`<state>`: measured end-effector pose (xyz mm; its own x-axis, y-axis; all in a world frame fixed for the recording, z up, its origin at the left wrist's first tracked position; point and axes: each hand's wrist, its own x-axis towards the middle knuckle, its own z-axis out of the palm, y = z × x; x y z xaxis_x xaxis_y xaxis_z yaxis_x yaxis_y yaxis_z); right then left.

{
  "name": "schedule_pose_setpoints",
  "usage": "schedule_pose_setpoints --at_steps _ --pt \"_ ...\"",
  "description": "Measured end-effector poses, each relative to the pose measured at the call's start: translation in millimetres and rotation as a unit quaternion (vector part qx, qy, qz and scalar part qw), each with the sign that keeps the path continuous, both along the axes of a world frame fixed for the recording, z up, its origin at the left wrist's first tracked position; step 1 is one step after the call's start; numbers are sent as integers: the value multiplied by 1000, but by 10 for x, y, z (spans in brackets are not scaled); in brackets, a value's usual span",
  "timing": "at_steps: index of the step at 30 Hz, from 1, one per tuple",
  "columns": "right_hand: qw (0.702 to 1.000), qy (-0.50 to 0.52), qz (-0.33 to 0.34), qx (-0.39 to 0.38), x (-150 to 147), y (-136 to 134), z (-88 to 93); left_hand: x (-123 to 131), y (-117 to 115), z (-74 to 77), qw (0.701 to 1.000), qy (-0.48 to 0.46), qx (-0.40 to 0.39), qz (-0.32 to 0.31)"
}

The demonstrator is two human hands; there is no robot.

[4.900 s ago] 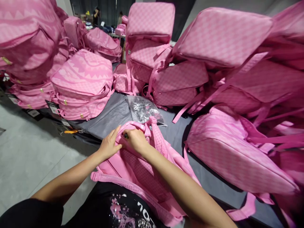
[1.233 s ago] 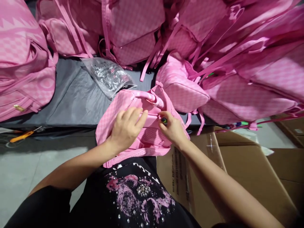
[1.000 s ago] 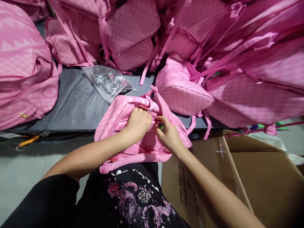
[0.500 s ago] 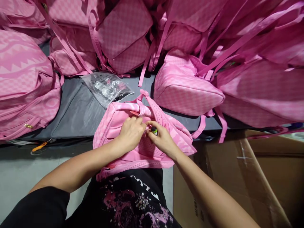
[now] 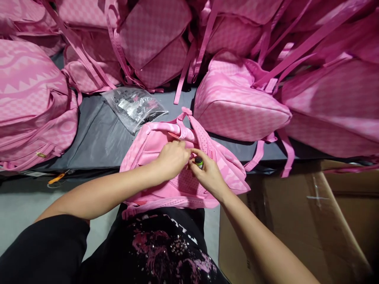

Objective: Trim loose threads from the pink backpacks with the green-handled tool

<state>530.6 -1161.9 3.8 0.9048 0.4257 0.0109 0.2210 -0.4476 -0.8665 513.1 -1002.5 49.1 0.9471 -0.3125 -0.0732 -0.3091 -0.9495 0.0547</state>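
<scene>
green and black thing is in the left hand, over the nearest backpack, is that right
The hand is wrong: the head view shows the green and black thing in the right hand, over the nearest backpack.

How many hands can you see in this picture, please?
2: the left hand is over the pink backpack, and the right hand is just beside it, holding a small black-and-green item. No other hands show.

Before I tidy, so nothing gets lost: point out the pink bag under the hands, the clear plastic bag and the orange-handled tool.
Pink bag (image 5: 184,184), head view: its dotted panel.
Clear plastic bag (image 5: 134,108), head view: its middle.
Orange-handled tool (image 5: 57,179), head view: its handle.
</scene>
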Motion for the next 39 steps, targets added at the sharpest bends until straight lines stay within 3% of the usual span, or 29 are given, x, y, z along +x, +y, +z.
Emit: schedule_pose_setpoints --at_steps 3,6,10,16,20,23,25,27,29,31,33,34,35,37,39 --pt "1000 -18 8 2 -2 -1 -13 -78 4 53 999 -12 14 28" --pt "999 -39 17 -5 -2 32 -32 -81 102 79 1000 3 12 12" --pt "999 -50 19 -7 7 67 -55 -2 207 45 999 28 -10 -27" --pt "999 -38 -4 -14 47 45 -141 87 188 -19 997 70 -29 -25" --pt "996 -77 -14 -31 120 123 -222 130 93 -102 998 42 -44 15" --pt "987 -131 7 -96 113 220 -231 7 84 -146 997 -11 -55 49" --pt "973 -159 33 -162 58 251 -188 -177 205 -151 993 -83 -71 45" --pt "965 -184 75 -172 -13 211 -106 -408 453 -158 977 -183 -96 59" --pt "967 -214 88 -102 -70 67 -7 -632 774 -190 953 -229 -135 143" --pt "970 -241 5 -29 -97 -176 53 -809 1057 -257 929 -155 -213 260" --pt "975 -191 -110 -10 -108 -460 20 -922 1206 -331 896 -42 -308 316" --pt "985 -115 -127 -13 -120 -589 -35 -953 1218 -350 880 -3 -348 323" --pt "995 -2 -96 -21 -141 -698 -110 -971 1192 -344 868 18 -378 322" --pt "975 218 19 -42 -229 -847 -275 -975 1064 -228 861 26 -409 300" --pt "949 301 58 -77 -371 -924 -367 -968 916 56 877 10 -412 247"
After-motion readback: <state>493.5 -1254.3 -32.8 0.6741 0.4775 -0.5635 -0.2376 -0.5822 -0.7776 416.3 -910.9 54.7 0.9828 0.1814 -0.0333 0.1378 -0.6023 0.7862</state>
